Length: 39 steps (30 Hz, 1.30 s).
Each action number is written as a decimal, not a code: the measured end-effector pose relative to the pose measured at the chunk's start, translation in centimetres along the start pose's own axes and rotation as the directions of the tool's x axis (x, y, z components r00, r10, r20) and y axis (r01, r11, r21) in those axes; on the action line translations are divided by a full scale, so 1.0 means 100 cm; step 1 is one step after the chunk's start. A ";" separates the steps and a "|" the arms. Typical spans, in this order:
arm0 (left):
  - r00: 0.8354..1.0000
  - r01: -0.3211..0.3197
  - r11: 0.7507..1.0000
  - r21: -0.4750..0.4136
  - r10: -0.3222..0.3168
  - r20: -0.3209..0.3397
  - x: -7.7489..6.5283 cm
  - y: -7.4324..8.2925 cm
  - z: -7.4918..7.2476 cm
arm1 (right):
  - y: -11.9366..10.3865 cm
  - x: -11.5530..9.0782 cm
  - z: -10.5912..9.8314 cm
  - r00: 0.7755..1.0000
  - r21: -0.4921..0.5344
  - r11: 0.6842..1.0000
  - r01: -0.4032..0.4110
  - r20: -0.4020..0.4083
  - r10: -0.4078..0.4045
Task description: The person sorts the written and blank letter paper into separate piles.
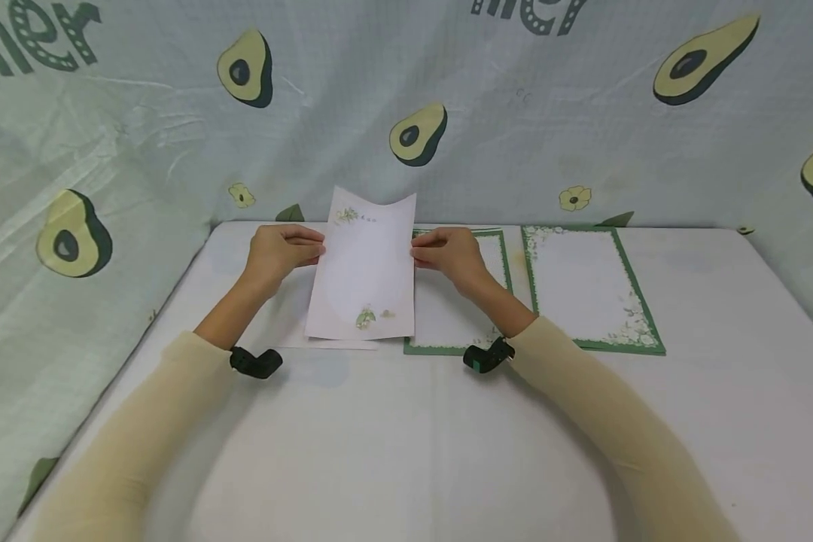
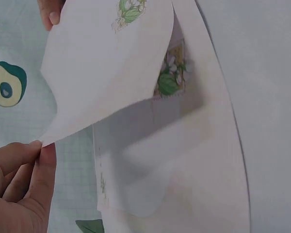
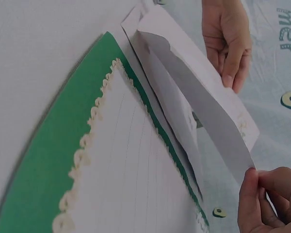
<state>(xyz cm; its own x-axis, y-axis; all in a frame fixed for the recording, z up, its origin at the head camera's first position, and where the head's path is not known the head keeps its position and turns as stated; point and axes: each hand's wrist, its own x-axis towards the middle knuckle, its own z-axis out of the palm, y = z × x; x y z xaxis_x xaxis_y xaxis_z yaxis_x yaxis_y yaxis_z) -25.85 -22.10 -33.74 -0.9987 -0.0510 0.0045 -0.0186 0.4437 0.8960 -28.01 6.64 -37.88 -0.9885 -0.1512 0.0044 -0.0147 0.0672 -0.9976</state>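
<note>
A pale sheet of paper (image 1: 362, 263) with small flower prints is raised off the table, its upper edge sagging between two corners. My left hand (image 1: 279, 254) pinches its left side between thumb and fingers. On the opposite side my right hand (image 1: 450, 256) pinches the edge. Beneath, in the left wrist view, more pale paper (image 2: 208, 160) lies flat, with a printed leaf and white flowers (image 2: 172, 77) partly covered by the raised sheet. Right of it lies a green-bordered lined sheet (image 3: 121, 160), partly under my right hand in the head view.
Another green-bordered sheet (image 1: 583, 286) lies farther right on the white table (image 1: 393, 444). An avocado-print cloth (image 1: 488, 135) hangs behind the table and along its left side. Each wrist carries a small black camera, such as the left wrist camera (image 1: 256, 363).
</note>
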 end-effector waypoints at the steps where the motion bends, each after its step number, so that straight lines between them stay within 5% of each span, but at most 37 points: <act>1: 1.000 0.003 1.000 0.004 -0.003 -0.007 0.000 -0.001 -0.002 | 0.000 0.001 0.003 1.000 0.003 1.000 0.000 -0.001 0.000; 27: 0.998 0.068 0.996 0.062 -0.068 0.001 0.008 -0.026 -0.036 | 0.008 0.002 0.053 0.999 -0.019 0.999 -0.042 -0.009 0.042; 39: 0.987 0.121 0.991 0.060 -0.126 0.100 0.019 -0.028 -0.039 | 0.003 0.002 0.053 0.992 -0.203 0.971 -0.127 -0.022 0.126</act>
<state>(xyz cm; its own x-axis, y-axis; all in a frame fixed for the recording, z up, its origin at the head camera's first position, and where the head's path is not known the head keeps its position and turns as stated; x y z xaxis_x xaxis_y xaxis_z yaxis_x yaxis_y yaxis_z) -27.49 -26.96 -34.47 -0.9881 -0.0167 -0.1530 -0.1416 0.4871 0.8618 -27.44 1.40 -38.54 -0.9856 -0.1198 -0.1194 0.0812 0.2846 -0.9552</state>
